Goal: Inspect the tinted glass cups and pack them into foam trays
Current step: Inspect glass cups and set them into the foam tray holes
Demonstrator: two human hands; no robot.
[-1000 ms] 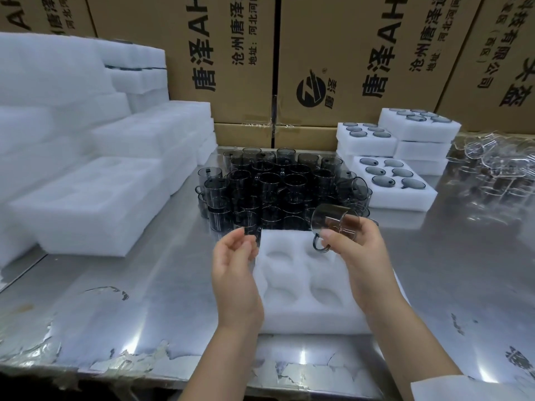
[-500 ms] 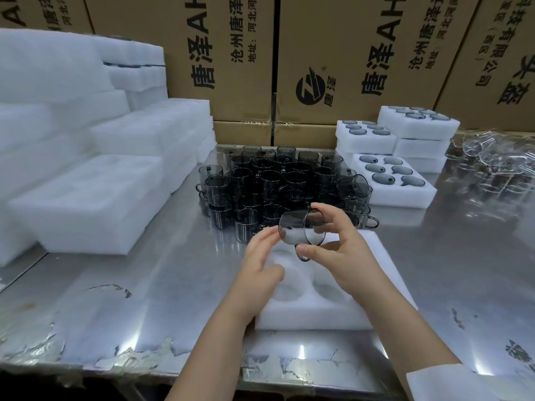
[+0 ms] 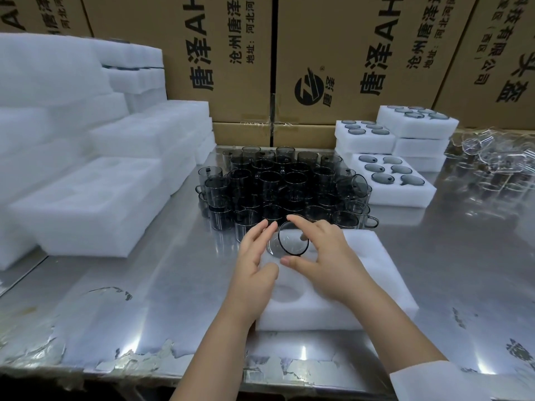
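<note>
Closest to me, on the steel table (image 3: 144,314), both hands now meet over the foam tray (image 3: 373,282). A second ago they were apart, the left one empty. My right hand (image 3: 327,261) pinches the tinted cup (image 3: 291,241), forefinger over the top of the rim and thumb under it. It has brought the cup in from the tray's far right corner to the middle and turned it, so the mouth now faces me as a dark ring where it was side-on half a second ago. My left hand (image 3: 254,264) has come up beside the cup, its fingers fairly straight along the left side. I cannot tell whether it bears any weight. I take this for the look-through stage of inspection, with packing not yet begun: the cup hangs just above the tray, and the one pocket I can see is empty. Beyond the tray the loose cups (image 3: 278,180) stand crowded together, many left to do. Right of them lie the packed trays (image 3: 393,183), left the empty trays (image 3: 86,204), and behind everything the cartons (image 3: 347,53).
</note>
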